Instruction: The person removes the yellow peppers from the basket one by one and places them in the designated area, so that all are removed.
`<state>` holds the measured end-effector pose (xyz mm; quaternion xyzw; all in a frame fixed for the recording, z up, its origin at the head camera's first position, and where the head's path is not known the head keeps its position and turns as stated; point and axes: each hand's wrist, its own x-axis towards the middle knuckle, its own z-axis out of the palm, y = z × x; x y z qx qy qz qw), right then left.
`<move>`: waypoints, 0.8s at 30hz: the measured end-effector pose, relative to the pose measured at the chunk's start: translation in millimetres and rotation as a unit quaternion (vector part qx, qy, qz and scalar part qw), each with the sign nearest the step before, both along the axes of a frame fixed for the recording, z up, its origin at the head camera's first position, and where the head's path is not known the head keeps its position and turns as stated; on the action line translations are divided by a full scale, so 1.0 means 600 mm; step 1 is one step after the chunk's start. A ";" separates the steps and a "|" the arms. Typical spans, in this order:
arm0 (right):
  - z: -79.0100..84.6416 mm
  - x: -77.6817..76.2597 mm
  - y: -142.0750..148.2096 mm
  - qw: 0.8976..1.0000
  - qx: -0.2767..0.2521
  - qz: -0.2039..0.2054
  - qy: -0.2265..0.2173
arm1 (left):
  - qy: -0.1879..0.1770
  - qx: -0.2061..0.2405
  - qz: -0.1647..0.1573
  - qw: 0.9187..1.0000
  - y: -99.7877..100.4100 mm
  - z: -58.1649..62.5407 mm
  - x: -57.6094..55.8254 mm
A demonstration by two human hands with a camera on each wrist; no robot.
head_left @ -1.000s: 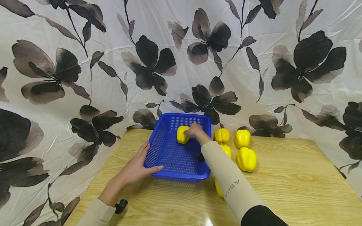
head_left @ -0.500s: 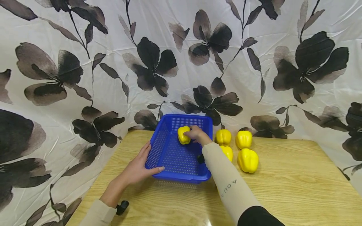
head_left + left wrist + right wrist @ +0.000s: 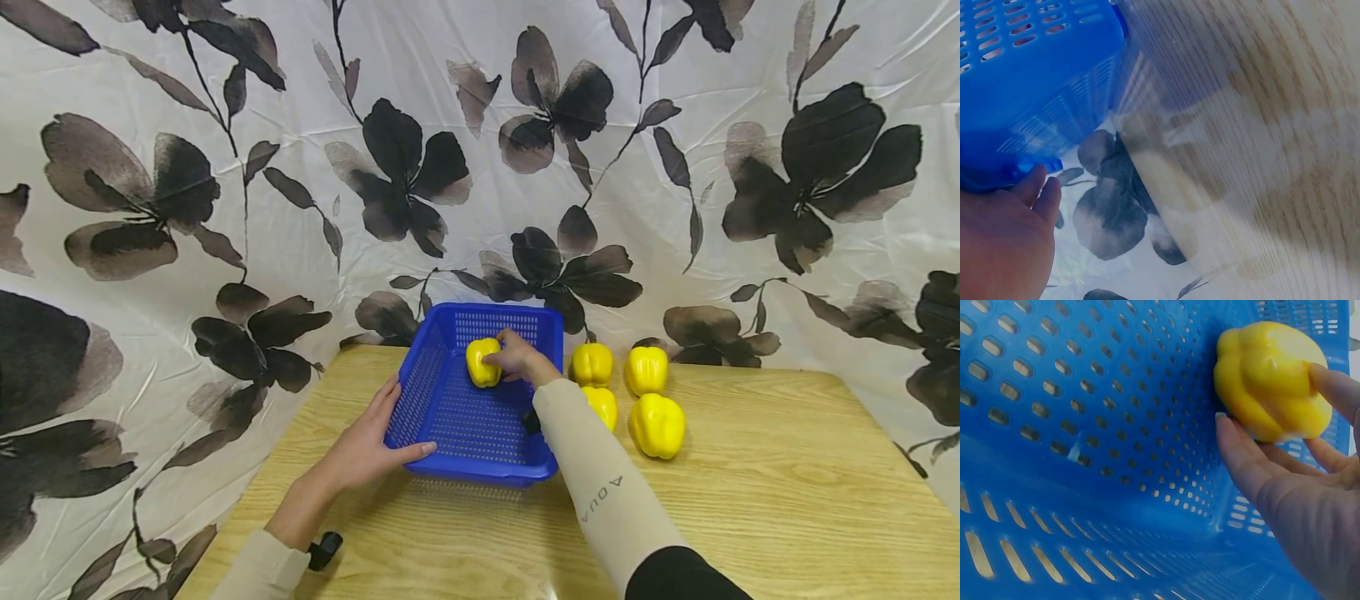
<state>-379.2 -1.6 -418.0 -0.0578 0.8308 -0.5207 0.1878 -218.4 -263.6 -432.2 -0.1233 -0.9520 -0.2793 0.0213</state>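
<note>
In the head view, a blue perforated plastic basket [image 3: 468, 425] stands on the table. My left hand [image 3: 363, 450] holds its near left corner, thumb over the front rim and fingers along the left side. The left wrist view shows part of the left hand [image 3: 1007, 231] under the basket rim [image 3: 1035, 164]. Inside the basket, toward the back, my right hand [image 3: 517, 357] holds a yellow bell pepper [image 3: 482, 363]. Seen from the right wrist, the right hand [image 3: 1310, 500] has its thumb and fingers around the pepper [image 3: 1269, 378], close to the basket floor.
Several more yellow bell peppers [image 3: 658, 427] stand on the wooden table [image 3: 772, 467] right of the basket, one partly hidden by the right sleeve [image 3: 592, 467]. Behind the table hangs a white cloth [image 3: 675, 275] with dark flowers.
The pepper in the right hand has shifted slightly left inside the basket. The view swung a little over the first half second. The left hand stays at the basket's corner.
</note>
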 end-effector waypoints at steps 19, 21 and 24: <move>0.003 -0.010 -0.004 0.996 -0.074 0.039 -0.023 | -0.001 -0.012 0.003 1.000 0.001 0.001 0.000; 0.009 -0.004 -0.006 0.994 -0.095 0.035 -0.030 | -0.001 -0.010 0.003 1.000 0.001 0.001 0.000; 0.019 0.000 -0.010 0.991 -0.126 0.035 -0.035 | -0.001 -0.010 0.004 1.000 0.002 0.003 0.001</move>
